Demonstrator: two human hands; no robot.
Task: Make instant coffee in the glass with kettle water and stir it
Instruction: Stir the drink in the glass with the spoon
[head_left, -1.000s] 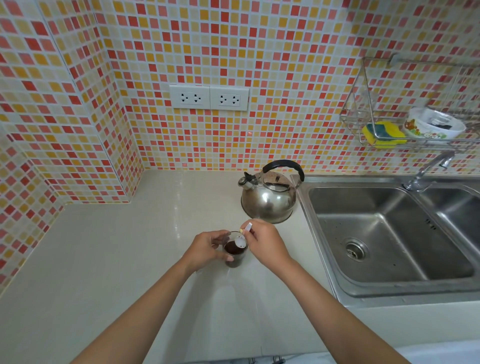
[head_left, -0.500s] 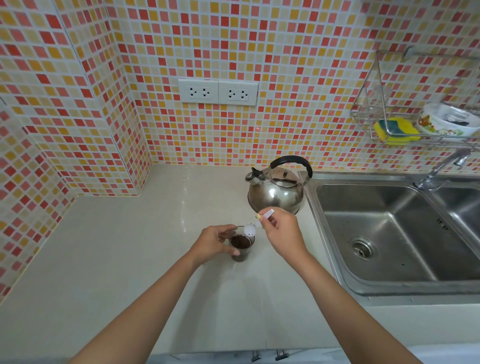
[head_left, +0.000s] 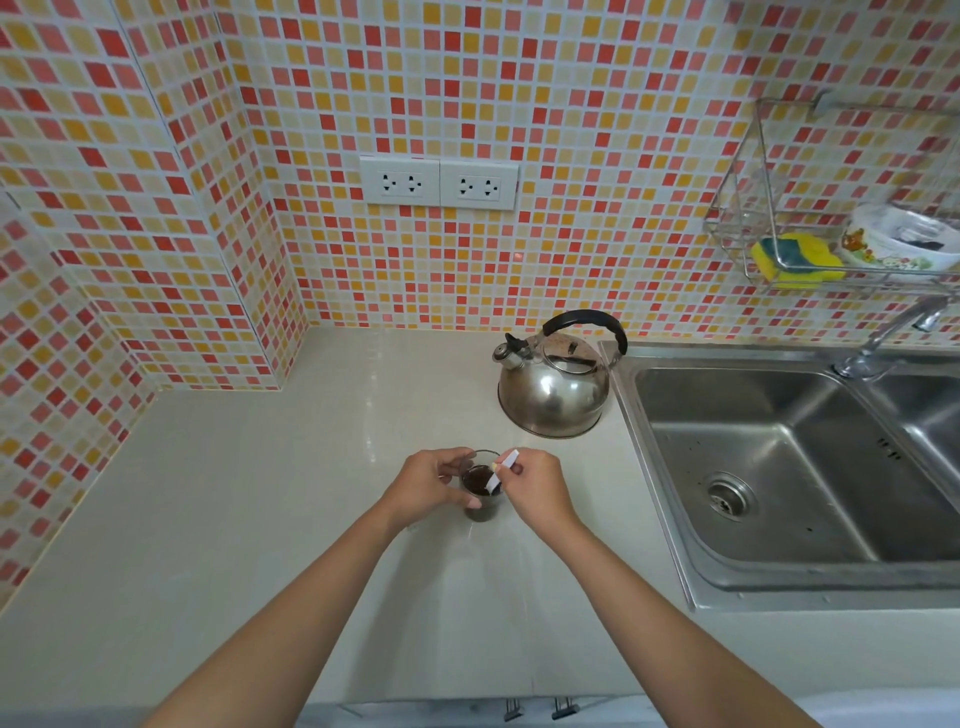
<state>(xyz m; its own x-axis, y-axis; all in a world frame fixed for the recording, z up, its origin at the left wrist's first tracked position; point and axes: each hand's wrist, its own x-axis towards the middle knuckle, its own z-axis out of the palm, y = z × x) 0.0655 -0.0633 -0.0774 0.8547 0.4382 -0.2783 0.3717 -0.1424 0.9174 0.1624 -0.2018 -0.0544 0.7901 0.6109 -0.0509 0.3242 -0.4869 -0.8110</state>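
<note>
Mosaic tiles in red, orange and cream are covering the wall behind a pale bench (head_left: 249, 499), with a double socket (head_left: 439, 183) up top. Glass (head_left: 482, 491) is sitting on the bench right in front, dark coffee inside, and the left hand (head_left: 434, 486) is curling round its left side, fingers closed on it. Right hand (head_left: 535, 488) is pinching a small white spoon (head_left: 500, 470) between fingertips, its lower end dipping into the glass. Steel kettle (head_left: 556, 382) with a black handle is standing further back, just beside the sink (head_left: 779, 467). Wire rack (head_left: 831, 218) on the wall is holding a yellow sponge (head_left: 795, 253) and a bowl (head_left: 898, 241).
</note>
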